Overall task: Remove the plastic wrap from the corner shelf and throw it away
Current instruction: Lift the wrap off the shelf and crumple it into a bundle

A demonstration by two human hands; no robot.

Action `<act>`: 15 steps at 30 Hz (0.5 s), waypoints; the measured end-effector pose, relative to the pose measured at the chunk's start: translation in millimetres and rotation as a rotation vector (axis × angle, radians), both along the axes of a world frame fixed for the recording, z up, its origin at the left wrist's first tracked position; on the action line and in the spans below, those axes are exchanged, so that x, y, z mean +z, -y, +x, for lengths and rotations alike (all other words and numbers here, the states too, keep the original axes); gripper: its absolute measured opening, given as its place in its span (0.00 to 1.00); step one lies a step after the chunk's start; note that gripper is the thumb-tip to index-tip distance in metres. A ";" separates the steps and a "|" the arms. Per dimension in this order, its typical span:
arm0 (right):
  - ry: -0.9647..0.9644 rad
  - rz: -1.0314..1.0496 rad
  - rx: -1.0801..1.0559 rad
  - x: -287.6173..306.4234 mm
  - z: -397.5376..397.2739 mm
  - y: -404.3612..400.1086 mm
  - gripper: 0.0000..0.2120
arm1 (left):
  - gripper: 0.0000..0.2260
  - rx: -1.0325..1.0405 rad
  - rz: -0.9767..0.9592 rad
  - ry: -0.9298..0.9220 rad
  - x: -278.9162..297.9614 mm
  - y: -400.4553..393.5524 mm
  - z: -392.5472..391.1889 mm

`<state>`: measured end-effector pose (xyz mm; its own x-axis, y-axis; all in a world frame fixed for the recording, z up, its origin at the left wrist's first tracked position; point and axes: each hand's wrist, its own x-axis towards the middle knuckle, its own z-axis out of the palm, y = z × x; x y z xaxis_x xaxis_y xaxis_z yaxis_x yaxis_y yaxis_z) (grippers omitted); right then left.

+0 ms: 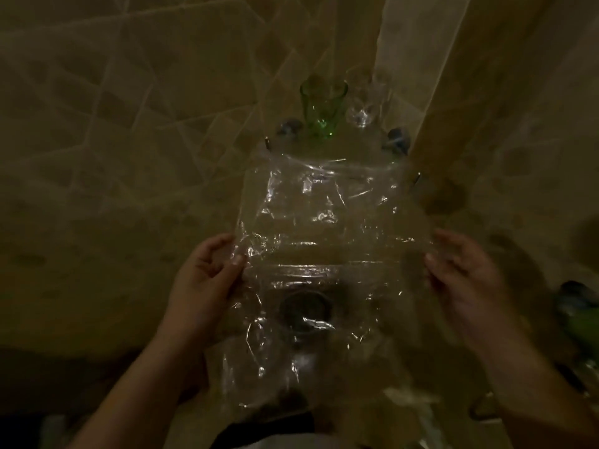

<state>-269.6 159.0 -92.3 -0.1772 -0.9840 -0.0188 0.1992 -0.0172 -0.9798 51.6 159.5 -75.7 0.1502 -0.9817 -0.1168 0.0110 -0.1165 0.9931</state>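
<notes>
Peeling the plastic wrap [324,254] cleanly looked to call for an even pull from both sides, drawing it toward the body so its far edge came off the corner shelf [337,150] without jolting the glasses standing there.

On the left, the left hand [207,273] was pinched shut on the sheet's left edge, thumb and fingertips pressed together through the film. Between the hands the wrap hung as a crinkled, clear sheet, held out in front of the person; its top edge lay at the shelf's front rim, and I could not tell whether it was touching there or already free. Beyond it, on the shelf in the tiled corner, stood a green glass [322,106] with a clear glass [364,98] just beside it.

On the right, the right hand [466,273] was blurred. Its fingers curled at the sheet's right edge, seemingly closed on it, though the grip itself was not sharp enough to be sure.
</notes>
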 end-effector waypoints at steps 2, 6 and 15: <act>-0.014 -0.059 0.008 0.6 -1.6 -11.1 0.21 | 0.22 -0.044 -0.047 0.045 -0.5 -12.9 6.1; -0.217 -0.122 0.178 12.4 -9.8 -31.5 0.24 | 0.17 -0.117 -0.144 0.182 4.8 -26.8 16.7; -0.618 -0.163 0.131 20.9 -19.2 -54.5 0.24 | 0.16 -0.202 -0.253 0.620 17.6 -41.1 12.8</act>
<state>-288.8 213.5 -71.4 0.0137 -0.9799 0.1992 -0.3895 -0.1887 -0.9015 64.4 200.7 -58.1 -0.0734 -0.9832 0.1672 -0.5638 0.1792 0.8063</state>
